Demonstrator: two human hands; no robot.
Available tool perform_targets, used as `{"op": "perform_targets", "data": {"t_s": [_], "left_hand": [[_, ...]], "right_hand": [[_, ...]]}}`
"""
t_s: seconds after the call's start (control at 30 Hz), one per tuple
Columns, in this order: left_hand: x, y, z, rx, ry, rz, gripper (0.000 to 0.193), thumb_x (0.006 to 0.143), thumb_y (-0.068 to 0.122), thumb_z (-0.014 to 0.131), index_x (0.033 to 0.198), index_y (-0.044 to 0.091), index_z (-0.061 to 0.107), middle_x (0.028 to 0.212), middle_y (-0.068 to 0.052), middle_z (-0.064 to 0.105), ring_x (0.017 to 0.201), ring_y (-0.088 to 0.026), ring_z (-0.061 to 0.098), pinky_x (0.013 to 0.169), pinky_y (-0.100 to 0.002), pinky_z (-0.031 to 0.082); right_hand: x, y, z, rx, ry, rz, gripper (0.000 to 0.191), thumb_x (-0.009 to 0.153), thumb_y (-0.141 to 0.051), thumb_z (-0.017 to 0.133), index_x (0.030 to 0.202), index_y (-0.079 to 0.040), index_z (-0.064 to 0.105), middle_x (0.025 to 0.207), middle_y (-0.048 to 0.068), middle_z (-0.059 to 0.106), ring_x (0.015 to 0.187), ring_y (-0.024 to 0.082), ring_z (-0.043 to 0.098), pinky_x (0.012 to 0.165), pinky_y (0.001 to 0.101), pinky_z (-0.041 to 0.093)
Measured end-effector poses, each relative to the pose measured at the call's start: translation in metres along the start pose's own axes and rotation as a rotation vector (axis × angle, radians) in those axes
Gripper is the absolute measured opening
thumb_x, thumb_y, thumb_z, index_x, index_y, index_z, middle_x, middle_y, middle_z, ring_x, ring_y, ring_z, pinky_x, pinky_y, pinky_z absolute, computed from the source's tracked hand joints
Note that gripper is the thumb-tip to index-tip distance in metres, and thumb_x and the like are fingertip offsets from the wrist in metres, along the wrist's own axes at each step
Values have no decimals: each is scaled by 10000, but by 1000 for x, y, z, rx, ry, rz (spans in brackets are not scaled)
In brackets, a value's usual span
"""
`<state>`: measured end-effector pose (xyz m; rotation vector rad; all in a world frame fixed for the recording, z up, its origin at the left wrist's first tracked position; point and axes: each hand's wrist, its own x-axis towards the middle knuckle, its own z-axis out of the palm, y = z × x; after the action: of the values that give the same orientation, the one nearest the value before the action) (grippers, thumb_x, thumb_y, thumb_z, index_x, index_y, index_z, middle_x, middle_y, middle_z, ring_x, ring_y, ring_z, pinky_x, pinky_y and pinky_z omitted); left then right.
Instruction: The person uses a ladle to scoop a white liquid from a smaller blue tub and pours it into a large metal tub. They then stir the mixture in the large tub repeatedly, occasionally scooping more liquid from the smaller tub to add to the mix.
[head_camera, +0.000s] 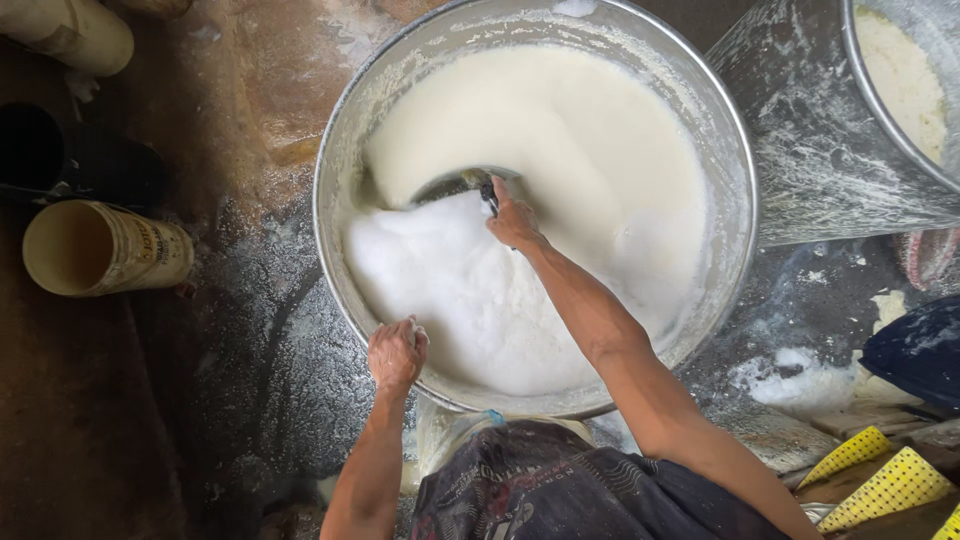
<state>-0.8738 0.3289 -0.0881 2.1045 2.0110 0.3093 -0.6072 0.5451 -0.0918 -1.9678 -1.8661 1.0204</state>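
While the left hand (396, 352) is clenching the near rim of the big metal vat (735, 215), the right hand (513, 220) is gripping the dark handle of a scoop (455, 184) that is dipping into the white liquid (560, 130) near the vat's middle, beside the foam (470, 290). Skimming seems to be under way; lifting the scoop level would be needed next.

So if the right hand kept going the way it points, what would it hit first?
Probably the ladle it already grips, then the white liquid beyond, and after that the far wall of the tub. Depth is hard to judge from above.
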Motion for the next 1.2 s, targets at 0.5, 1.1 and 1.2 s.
{"op": "perform_targets", "data": {"t_s": [0.5, 1.1, 1.2], "left_hand": [[-13, -10, 3, -68, 91, 41, 270, 917, 215, 618, 1099, 68, 752, 1019, -132, 771, 971, -305, 717, 1068, -457, 466], [-9, -4, -6, -109, 62, 43, 274, 911, 207, 642, 1113, 61, 753, 981, -146, 771, 937, -307, 726, 1057, -487, 474], [-8, -5, -4, -99, 29, 41, 283, 913, 212, 635, 1122, 58, 746, 988, -145, 772, 939, -297, 729, 1060, -495, 469]], "right_hand": [[-153, 136, -39, -44, 242, 259, 969, 822, -195, 699, 1644, -270, 190, 1072, 234, 731, 980, 421, 709, 910, 503, 546], [-201, 175, 13, 1577, 360, 656, 137, 849, -89, 692, 928, -79, 580, 654, 56, 585, 512, 192, 577, 441, 350, 530], [-155, 147, 12, 1678, 339, 588, 126, 834, -82, 692, 875, -70, 574, 652, 62, 579, 499, 198, 584, 441, 368, 538]]}}
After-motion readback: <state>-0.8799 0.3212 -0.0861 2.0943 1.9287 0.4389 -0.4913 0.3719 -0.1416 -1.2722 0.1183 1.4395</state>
